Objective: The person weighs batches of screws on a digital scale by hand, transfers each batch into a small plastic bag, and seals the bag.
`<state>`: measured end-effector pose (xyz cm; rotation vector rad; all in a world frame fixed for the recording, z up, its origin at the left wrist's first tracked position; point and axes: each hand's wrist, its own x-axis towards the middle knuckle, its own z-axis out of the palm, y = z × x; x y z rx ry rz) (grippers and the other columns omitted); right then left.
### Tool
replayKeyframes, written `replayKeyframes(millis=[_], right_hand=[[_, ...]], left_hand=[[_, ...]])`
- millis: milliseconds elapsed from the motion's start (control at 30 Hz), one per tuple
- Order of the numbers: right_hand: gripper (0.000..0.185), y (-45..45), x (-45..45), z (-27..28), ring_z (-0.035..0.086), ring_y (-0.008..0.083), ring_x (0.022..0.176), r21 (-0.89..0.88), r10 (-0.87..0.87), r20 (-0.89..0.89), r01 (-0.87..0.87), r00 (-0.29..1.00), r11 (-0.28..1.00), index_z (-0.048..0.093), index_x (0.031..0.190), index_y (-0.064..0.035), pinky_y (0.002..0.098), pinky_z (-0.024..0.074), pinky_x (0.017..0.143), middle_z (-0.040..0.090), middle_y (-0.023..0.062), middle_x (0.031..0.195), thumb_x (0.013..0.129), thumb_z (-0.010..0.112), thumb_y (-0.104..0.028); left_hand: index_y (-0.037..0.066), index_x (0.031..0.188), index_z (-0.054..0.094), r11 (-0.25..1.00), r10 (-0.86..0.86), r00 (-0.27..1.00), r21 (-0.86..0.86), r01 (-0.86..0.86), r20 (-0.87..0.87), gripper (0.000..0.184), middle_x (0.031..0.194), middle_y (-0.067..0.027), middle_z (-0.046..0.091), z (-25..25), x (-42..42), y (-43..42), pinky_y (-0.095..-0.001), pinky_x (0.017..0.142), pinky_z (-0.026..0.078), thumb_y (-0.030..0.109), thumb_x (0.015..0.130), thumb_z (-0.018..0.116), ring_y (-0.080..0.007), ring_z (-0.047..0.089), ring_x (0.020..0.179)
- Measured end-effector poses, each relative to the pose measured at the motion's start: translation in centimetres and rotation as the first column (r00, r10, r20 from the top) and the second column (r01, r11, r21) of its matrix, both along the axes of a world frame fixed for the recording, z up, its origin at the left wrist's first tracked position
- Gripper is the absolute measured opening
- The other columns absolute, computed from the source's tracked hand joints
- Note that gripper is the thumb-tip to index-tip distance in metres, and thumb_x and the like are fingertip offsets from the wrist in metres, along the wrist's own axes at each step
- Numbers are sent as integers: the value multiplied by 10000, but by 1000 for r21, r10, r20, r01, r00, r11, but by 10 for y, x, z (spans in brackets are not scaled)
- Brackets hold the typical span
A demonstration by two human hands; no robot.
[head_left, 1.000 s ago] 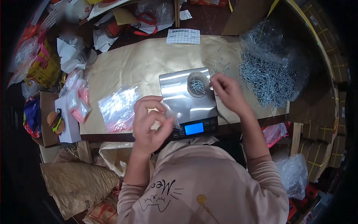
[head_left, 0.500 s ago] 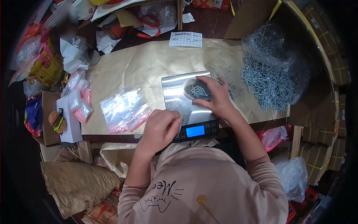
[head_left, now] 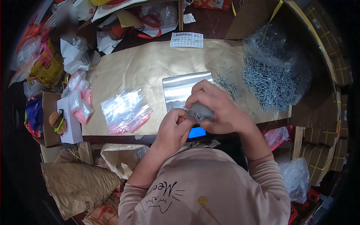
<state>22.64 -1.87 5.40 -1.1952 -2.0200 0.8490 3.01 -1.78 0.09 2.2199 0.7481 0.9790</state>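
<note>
My right hand (head_left: 221, 108) grips a small metal dish (head_left: 204, 111), tilted over the front part of a digital scale (head_left: 178, 87). Screws (head_left: 197, 116) show at the dish's lower lip, close to my left fingers. My left hand (head_left: 174, 129) is closed in a pinch on what looks like a clear plastic bag (head_left: 191, 113) at the dish's edge; most of the bag is hidden by the fingers. Both hands partly cover the scale's blue display (head_left: 197, 132).
A large heap of screws (head_left: 272, 84) spills from clear plastic on the right, with loose screws (head_left: 228, 80) beside the scale. Flat clear zip bags (head_left: 125, 108) lie on the left. A handwritten label sheet (head_left: 186, 40) lies at the back.
My right hand has lifted the dish of screws off the scale plate, brought it toward me and tilted it. My left hand has moved right and slightly up to meet it.
</note>
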Motion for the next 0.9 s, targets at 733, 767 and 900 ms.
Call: replayKeyframes(millis=[733, 767, 900], right_hand=[[182, -3, 17, -28, 577, 197, 923, 53, -2, -56, 5, 998, 999, 603, 909, -108, 433, 283, 953, 599, 24, 909, 777, 707, -179], [112, -6, 11, -23, 563, 185, 856, 144, -38, -44, 43, 998, 989, 587, 832, -112, 398, 302, 904, 566, 0, 816, 789, 685, -146], [91, -14, 0, -14, 554, 194, 824, 244, 33, 44, -43, 998, 969, 577, 806, -110, 398, 308, 897, 535, 17, 782, 788, 665, -129]], left_hand=[[-23, 917, 604, 866, 81, 950, -493, 82, 300, 77, 1066, -206, 641, 11, -21, 0, -292, 751, 521, -23, 840, 609, -230, 654, 933], [-27, 926, 605, 876, 82, 938, -474, 94, 337, 92, 1051, -196, 647, 11, -18, -1, -286, 746, 521, -19, 835, 617, -221, 657, 924], [-22, 927, 625, 897, 70, 986, -442, 4, 150, 147, 960, -139, 676, 24, -13, -1, -259, 713, 518, -10, 788, 673, -176, 665, 852]])
